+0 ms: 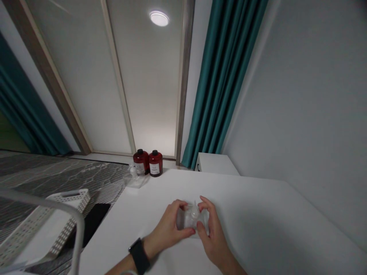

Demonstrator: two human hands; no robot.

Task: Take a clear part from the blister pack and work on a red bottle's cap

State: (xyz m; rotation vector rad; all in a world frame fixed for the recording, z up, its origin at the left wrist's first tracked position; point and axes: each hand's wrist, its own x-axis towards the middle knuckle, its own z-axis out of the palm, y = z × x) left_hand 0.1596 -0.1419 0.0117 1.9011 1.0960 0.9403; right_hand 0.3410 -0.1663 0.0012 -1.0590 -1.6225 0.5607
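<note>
Over the white table, both my hands are around a clear plastic bag (187, 220) with what looks like a white pump head (195, 211) inside, its narrow tip pointing up. On its left side, my left hand (172, 225) grips it between thumb and fingers. My right hand (211, 233) has its thumb at the bag's front and curled fingers by the right side. Two dark red bottles (155, 163) with black caps and white labels stand at the table's far left corner. Beside them lies another clear bag (136, 180) with a similar white pump head.
The white table (243, 229) extends right to a grey wall. A white perforated basket (53, 204) is at the left, below a curved pale tube (77, 217). Past the far edge stand a white cabinet (216, 162) and a green curtain (223, 84).
</note>
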